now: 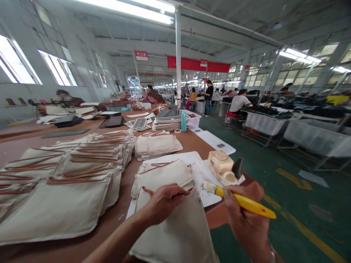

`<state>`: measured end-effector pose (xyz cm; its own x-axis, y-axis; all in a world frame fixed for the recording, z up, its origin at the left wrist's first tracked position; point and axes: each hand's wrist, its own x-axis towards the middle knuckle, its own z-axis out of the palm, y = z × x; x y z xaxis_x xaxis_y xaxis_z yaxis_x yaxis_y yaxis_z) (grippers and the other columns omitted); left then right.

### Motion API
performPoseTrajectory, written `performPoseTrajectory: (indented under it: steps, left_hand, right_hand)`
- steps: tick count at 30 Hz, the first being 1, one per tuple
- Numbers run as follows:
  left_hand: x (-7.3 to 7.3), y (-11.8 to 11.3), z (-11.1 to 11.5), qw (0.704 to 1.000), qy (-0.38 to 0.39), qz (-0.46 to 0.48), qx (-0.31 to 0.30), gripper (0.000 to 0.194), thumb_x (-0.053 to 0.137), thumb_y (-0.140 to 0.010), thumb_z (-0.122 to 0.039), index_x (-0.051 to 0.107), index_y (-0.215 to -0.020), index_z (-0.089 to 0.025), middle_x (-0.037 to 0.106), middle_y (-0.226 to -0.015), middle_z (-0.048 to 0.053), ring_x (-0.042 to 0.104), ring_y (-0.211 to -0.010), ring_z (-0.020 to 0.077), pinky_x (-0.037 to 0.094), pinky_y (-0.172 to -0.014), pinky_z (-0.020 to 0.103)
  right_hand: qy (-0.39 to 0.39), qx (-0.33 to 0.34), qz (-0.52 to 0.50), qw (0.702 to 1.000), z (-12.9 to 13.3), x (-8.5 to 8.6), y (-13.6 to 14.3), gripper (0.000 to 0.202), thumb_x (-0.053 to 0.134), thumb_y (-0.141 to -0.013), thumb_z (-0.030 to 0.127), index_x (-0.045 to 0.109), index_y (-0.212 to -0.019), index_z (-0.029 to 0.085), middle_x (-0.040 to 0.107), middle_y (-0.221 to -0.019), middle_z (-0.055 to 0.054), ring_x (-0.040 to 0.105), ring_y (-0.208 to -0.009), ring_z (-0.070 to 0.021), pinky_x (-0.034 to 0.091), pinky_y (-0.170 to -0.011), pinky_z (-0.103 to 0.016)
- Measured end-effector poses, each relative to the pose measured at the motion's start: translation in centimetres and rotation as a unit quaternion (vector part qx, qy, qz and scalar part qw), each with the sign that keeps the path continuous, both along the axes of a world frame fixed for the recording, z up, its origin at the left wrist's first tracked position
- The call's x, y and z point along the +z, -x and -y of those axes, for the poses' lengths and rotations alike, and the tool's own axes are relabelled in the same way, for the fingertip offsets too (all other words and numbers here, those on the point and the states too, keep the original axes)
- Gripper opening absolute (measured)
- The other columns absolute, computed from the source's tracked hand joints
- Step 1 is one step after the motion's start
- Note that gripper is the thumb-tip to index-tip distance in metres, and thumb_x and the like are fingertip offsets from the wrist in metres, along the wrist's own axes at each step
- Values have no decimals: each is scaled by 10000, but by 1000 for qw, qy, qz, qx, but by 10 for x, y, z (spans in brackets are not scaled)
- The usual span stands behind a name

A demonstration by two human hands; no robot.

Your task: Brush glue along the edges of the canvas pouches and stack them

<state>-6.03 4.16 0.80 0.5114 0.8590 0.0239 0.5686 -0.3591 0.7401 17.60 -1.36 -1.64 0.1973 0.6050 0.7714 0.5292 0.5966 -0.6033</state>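
My left hand (167, 202) pinches the top edge of a cream fabric bag (175, 232) with brown trim, at the table's near edge. In my right hand (246, 219) is a brush with a yellow handle (253, 205), its whitish bristles (207, 186) pointing left, close to the bag's upper right corner. Beyond the held bag lies another cream bag (164, 177), on a white board (196, 164). A stained, cream-coloured plastic container (220, 160) with a round opening stands just past the brush, beside a dark cone-shaped piece (238, 167).
Overlapping rows of cream bags (74, 197) cover the table's left side. A stack of cream pieces (159, 145), a turquoise bottle (183, 121) and grey panels (168, 122) sit farther back. White bins (265, 123) stand on the green floor at right. Several people work in the distance.
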Motion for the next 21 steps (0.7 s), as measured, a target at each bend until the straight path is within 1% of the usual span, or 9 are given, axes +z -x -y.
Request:
performPoseTrajectory:
  steps: [5, 6, 8, 10, 12, 15, 16, 18, 21]
  left_hand:
    - [6, -5, 9, 1000, -24, -12, -3, 247, 526, -935, -282, 742, -1023, -200, 703, -948, 28, 633, -882, 164, 449, -761, 216]
    - [8, -5, 13, 999, -39, -20, -4, 227, 531, -938, -271, 740, -984, -197, 692, -910, 22, 627, -846, 153, 440, -733, 211]
    - [10, -3, 20, 995, -85, -42, -13, 201, 544, -947, -263, 719, -883, -190, 656, -834, 9, 602, -762, 127, 405, -660, 204]
    - [11, 0, 29, 983, -167, -73, -40, 202, 537, -969, -264, 686, -852, -192, 625, -804, 1, 575, -717, 115, 366, -619, 218]
    - [14, 4, 37, 949, -284, -115, -75, 187, 518, -990, -261, 661, -885, -203, 607, -785, -2, 544, -686, 123, 325, -595, 256]
    - [22, 6, 47, 871, -440, -181, -123, 137, 505, -999, -244, 624, -941, -208, 585, -736, -10, 471, -621, 148, 243, -562, 323]
    - [25, 5, 49, 850, -472, -194, -134, 123, 508, -996, -236, 611, -936, -204, 573, -716, -14, 446, -603, 154, 220, -555, 338]
    - [32, 4, 52, 825, -505, -204, -152, 113, 509, -991, -220, 588, -914, -194, 555, -697, -17, 418, -589, 159, 205, -554, 354]
    - [42, 3, 53, 815, -518, -202, -163, 138, 510, -990, -215, 566, -868, -185, 538, -683, -18, 402, -582, 159, 213, -553, 356]
  right_hand:
    - [6, 65, 47, 997, 7, 3, 2, 99, 521, -1003, 184, 617, -1014, 205, 644, -850, -28, 623, -739, -173, 488, -675, -263]
    - [1, 61, 48, 997, 6, 4, 1, 100, 520, -1006, 187, 618, -1007, 205, 640, -849, -24, 621, -743, -166, 487, -679, -254]
    - [-10, 16, 18, 1000, 4, 5, -7, 75, 551, -1000, 211, 626, -994, 203, 628, -843, -18, 605, -715, -151, 482, -654, -238]
    - [6, -17, -48, 999, 5, 9, -17, 81, 591, -990, 255, 640, -962, 197, 605, -794, -13, 570, -637, -137, 467, -582, -226]
    - [46, 9, -142, 989, 9, 15, -24, 132, 619, -982, 305, 648, -927, 188, 561, -698, -1, 513, -552, -125, 424, -493, -214]
    - [104, 117, -288, 945, 14, 26, -25, 180, 664, -961, 351, 648, -907, 179, 521, -627, 7, 462, -505, -110, 349, -426, -185]
    - [115, 146, -317, 930, 15, 29, -23, 189, 682, -950, 356, 649, -898, 177, 510, -614, 11, 447, -495, -101, 330, -422, -175]
    - [141, 192, -342, 909, 15, 33, -18, 212, 696, -941, 372, 648, -879, 176, 483, -589, 22, 403, -468, -82, 289, -411, -160]
    - [216, 268, -318, 884, 16, 35, -17, 256, 684, -945, 415, 637, -852, 181, 445, -555, 33, 360, -452, -79, 230, -394, -154]
